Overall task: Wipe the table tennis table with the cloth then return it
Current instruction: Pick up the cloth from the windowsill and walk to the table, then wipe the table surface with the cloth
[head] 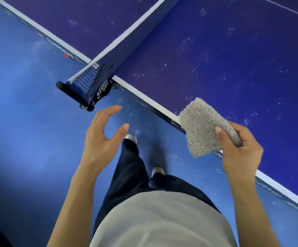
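On my feed the right hand grips the cloth, a folded beige fluffy pad, w/ the thumb on top and the fingers curled under its near end. The cloth's far end sits over the white side line of the table tennis table; I can't tell whether it touches the top or is held just above it. The left hand holds nothing: fingers spread and lightly curved, thumb out, over the blue floor near the black net clamp. The clamp has white lettering and sticks out from the table's side. From there the net, dark mesh w/ a white top band, runs away across the table. The tabletop is dark blue-purple w/ pale specks scattered over it, esp. on the half nearer the cloth. Below I see dark trousers, two light shoes and a grey shirt; the person stands right beside the table's long edge.
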